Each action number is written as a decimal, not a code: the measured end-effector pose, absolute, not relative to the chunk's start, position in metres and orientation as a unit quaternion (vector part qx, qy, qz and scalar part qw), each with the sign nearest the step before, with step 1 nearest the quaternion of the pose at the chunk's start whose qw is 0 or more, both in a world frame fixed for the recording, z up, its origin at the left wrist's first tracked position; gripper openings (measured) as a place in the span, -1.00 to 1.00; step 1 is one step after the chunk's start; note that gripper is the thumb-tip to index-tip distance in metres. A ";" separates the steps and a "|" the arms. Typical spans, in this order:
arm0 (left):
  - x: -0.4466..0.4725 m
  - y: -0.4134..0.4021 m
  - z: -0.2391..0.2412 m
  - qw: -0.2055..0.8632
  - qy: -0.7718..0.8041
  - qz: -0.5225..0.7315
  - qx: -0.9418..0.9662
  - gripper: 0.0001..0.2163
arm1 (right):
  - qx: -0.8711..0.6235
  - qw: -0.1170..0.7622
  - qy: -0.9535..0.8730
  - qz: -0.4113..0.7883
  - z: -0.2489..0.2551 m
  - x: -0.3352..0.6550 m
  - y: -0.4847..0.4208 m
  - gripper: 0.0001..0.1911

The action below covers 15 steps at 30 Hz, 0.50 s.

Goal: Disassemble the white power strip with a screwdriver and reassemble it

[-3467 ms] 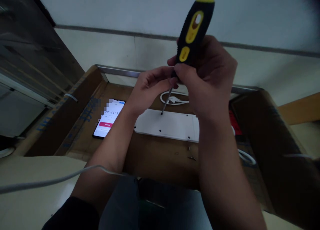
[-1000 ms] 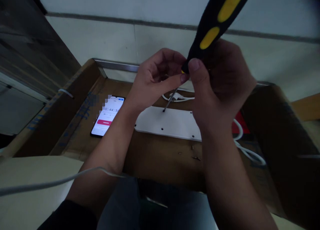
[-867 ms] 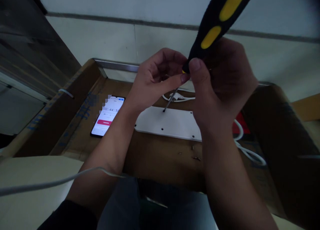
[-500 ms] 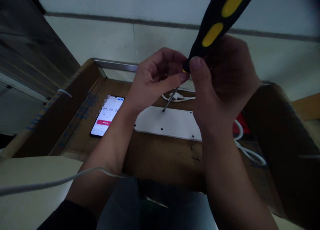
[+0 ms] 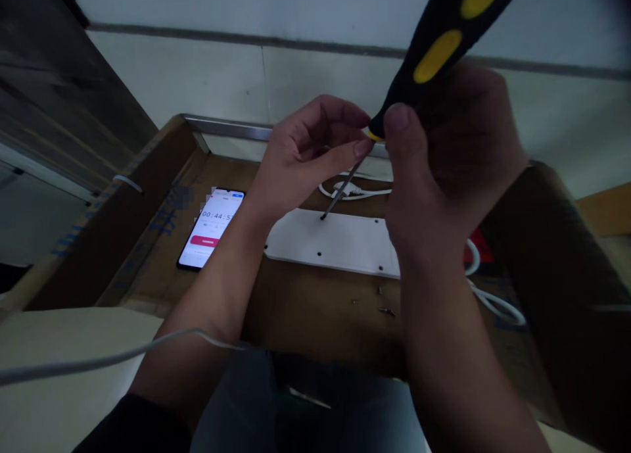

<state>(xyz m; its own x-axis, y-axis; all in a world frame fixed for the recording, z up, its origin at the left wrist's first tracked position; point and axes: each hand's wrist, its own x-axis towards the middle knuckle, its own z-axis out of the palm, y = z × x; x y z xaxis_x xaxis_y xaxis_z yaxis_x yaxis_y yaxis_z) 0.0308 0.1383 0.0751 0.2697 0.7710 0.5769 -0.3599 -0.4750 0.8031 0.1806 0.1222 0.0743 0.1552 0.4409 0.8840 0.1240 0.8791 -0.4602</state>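
My right hand [image 5: 444, 150] is wrapped round the black and yellow handle of a screwdriver [image 5: 434, 55], which leans up to the right. The thumb and fingers of my left hand [image 5: 315, 150] pinch the top of its shaft, just below the handle. At the lower end, the tip sits in a hole of a long white power strip [image 5: 340, 242] lying with its screw-hole side up. Several dark holes dot this face. My right wrist hides the strip's right end. Several small screws [image 5: 387, 311] lie on the cardboard in front of it.
A phone [image 5: 207, 233] showing a running timer lies left of the strip, partly behind my left forearm. A white cord with a plug [image 5: 348, 190] lies behind the strip, and more cable [image 5: 493, 302] loops at right. Cardboard walls [image 5: 162, 150] rise at the sides. A tiled wall stands behind.
The screwdriver's handle has tilted further right, together with my right hand. Its tip stays in the same hole, and my left hand has barely moved.
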 end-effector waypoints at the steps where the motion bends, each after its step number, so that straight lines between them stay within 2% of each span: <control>1: 0.031 0.138 0.075 0.486 0.170 0.582 0.630 -0.78 | -0.221 0.726 -0.643 0.105 0.074 0.181 0.122 -0.72; 15: 0.032 0.140 0.075 0.489 0.169 0.594 0.616 -0.82 | -0.232 0.702 -0.659 0.135 0.074 0.183 0.120 -0.72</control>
<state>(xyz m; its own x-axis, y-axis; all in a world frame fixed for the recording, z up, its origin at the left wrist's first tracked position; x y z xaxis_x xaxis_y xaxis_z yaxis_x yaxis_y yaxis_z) 0.0319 0.1398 0.0748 0.2366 0.7891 0.5669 -0.3722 -0.4653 0.8031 0.1831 0.1200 0.0739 0.0941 0.4962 0.8631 0.1167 0.8555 -0.5045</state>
